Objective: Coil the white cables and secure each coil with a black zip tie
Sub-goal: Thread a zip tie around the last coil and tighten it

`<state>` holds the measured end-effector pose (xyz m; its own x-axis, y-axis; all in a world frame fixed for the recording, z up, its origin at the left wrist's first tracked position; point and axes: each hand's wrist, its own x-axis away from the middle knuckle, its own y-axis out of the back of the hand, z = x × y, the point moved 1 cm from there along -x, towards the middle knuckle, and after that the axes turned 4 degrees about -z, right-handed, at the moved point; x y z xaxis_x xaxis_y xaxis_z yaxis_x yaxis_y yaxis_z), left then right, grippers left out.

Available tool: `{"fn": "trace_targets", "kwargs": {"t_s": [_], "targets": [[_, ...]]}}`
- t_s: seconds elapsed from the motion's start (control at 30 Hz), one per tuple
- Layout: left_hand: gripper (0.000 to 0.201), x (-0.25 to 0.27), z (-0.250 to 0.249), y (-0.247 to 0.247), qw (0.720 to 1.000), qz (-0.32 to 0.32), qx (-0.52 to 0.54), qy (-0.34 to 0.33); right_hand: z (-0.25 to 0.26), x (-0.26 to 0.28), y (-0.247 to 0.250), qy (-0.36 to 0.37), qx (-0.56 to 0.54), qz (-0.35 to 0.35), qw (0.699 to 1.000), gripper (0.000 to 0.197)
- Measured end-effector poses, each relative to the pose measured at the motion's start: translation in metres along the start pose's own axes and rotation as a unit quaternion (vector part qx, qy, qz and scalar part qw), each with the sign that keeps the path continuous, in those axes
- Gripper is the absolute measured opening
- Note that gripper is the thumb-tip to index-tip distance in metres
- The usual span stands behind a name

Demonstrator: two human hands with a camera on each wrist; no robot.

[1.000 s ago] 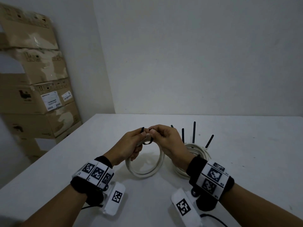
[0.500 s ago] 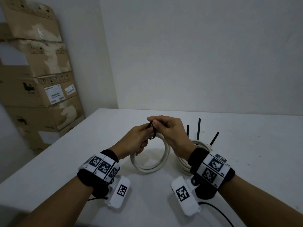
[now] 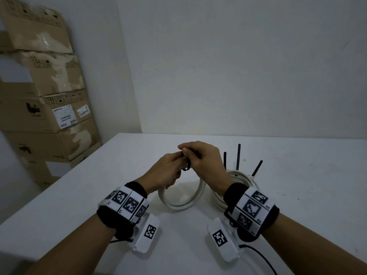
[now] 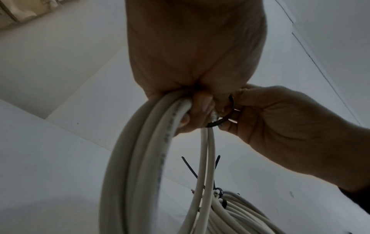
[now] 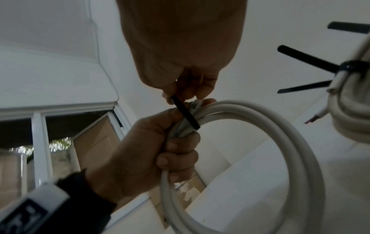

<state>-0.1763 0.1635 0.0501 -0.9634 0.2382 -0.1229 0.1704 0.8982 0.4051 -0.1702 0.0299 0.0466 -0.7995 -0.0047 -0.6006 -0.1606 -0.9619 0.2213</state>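
Hands met above the white table (image 3: 297,195), wrists bent inward. The left hand (image 3: 165,171) curled its fingers (image 5: 176,158) round the top of the white cable coil (image 3: 182,203), holding it upright with its lower edge near the tabletop. The right hand (image 3: 202,159) pinched the black zip tie (image 5: 186,114) looped round the coil's top. Just to the right, a tied bundle (image 3: 238,181) lay on the table.

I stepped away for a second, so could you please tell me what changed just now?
The zip tie, open-ended a second ago, now loops the held coil, pinched by the right hand. The left hand still grips the coil. The tied pile lies unmoved.
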Motion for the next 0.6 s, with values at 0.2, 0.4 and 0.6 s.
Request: {"fn": "trace_targets", "kwargs": {"t_s": [0.2, 0.4, 0.6], "targets": [[0.032, -0.002, 0.002, -0.002, 1.000, -0.007, 0.004, -0.011, -0.007, -0.001, 0.004, 0.067, 0.130, 0.037, 0.989, 0.018], [0.023, -0.001, -0.002, -0.003, 1.000, 0.028, 0.002, -0.006, -0.004, -0.003, 0.017, 0.051, 0.088, 0.030, 0.994, 0.009], [0.023, 0.002, -0.004, 0.001, 0.996, 0.089, -0.018, 0.007, 0.006, -0.016, 0.016, 0.062, 0.121, 0.072, 0.988, 0.012]]}}
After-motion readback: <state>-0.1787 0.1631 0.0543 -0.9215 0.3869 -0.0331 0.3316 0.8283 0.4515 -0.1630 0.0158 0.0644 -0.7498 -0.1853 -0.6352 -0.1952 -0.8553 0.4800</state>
